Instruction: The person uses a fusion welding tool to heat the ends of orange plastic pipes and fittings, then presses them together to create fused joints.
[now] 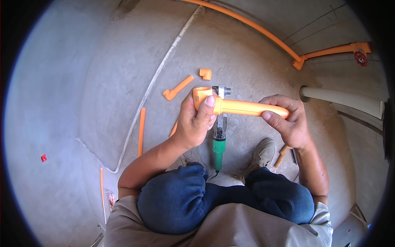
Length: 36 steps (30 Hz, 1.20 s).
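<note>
Between my hands lies a short orange plastic pipe (pixel 242 108) with an orange elbow fitting (pixel 201 93) joined on its left end. My left hand (pixel 197 113) is closed around the elbow, thumb across its collar. On the pipe's right end, my right hand (pixel 290 117) grips with thumb and fingers. Below the pipe, a pipe welding iron with a green handle (pixel 219 150) rests on the floor between my shoes, its metal head partly hidden by the pipe and my left hand. Beyond my left hand sit a loose orange elbow (pixel 205 74) and a pipe piece with an elbow (pixel 177 87).
Orange pipe lengths (pixel 142 131) lie to the left, beside a thin pale pipe (pixel 162 61) along the floor. Fixed orange pipe (pixel 263 29) runs along the far wall to a red valve handle (pixel 361 58). A thick white pipe (pixel 341 98) juts in at right.
</note>
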{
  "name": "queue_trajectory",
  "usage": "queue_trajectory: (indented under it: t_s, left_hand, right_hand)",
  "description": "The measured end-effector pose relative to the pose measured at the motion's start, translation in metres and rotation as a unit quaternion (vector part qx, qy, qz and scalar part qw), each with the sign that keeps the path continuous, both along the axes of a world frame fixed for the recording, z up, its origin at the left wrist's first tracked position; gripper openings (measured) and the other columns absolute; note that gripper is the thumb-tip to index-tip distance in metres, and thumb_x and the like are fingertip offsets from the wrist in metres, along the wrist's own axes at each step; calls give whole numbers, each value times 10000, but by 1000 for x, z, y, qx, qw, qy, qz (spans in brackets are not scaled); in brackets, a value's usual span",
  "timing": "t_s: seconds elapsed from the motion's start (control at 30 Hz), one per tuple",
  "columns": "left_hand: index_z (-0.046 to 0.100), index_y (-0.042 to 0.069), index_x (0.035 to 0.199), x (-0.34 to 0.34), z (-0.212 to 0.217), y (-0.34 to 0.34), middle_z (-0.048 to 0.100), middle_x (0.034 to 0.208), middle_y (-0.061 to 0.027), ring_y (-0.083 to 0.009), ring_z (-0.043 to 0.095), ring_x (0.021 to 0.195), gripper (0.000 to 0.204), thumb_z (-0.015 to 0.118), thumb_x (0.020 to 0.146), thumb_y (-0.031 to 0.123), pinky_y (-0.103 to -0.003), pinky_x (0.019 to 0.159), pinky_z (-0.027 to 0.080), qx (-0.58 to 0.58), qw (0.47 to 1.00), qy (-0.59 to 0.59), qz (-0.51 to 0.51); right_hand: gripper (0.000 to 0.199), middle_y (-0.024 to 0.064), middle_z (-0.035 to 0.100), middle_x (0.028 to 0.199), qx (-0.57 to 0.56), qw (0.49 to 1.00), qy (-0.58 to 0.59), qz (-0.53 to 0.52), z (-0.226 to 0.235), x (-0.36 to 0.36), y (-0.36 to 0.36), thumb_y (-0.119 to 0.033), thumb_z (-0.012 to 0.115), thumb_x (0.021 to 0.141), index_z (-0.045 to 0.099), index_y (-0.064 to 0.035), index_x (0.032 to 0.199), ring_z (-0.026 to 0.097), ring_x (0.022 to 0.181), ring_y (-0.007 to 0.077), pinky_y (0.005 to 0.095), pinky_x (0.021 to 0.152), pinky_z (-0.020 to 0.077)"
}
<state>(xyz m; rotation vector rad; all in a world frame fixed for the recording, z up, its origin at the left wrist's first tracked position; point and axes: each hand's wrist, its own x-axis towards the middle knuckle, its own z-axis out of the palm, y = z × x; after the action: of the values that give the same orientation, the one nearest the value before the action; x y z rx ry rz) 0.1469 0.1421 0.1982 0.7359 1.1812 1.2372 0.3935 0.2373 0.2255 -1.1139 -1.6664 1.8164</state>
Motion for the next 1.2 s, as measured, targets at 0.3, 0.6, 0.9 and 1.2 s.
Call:
queue_trajectory:
  t_s: [0.3,0.6,0.9,1.2]
  left_hand:
    - [494,56,1185,-1,5,-1,509,808,-24,-45,412,569,319,544,1086,356,-220,478,332,35,999,19,-3]
    - [496,57,1185,-7,-2,-3,531,829,-33,-51,431,584,337,582,1066,361,-228,489,341,43,998,43,-22]
    - [501,50,1171,-6,-6,-3,544,844,-36,-48,438,586,326,580,1064,347,-225,494,353,67,995,77,-13]
    - [504,47,1165,-6,-9,-1,542,831,-32,-44,438,592,316,583,1064,337,-222,498,355,81,993,85,-5]
  right_hand:
    - [216,45,710,896,15,1000,16,5,0,-1,-2,-111,778,934,741,32,1091,611,787,87,244,687,493]
    - [248,67,725,903,29,999,21,21,-2,0,-1,-128,793,919,738,38,1094,633,786,101,258,705,511]
    - [233,70,729,897,50,998,32,12,-4,-1,-4,-123,788,922,739,34,1086,640,775,106,263,701,512]
    - [227,75,730,916,56,998,36,17,-7,-2,-3,-117,787,920,736,32,1084,641,792,110,269,711,512]
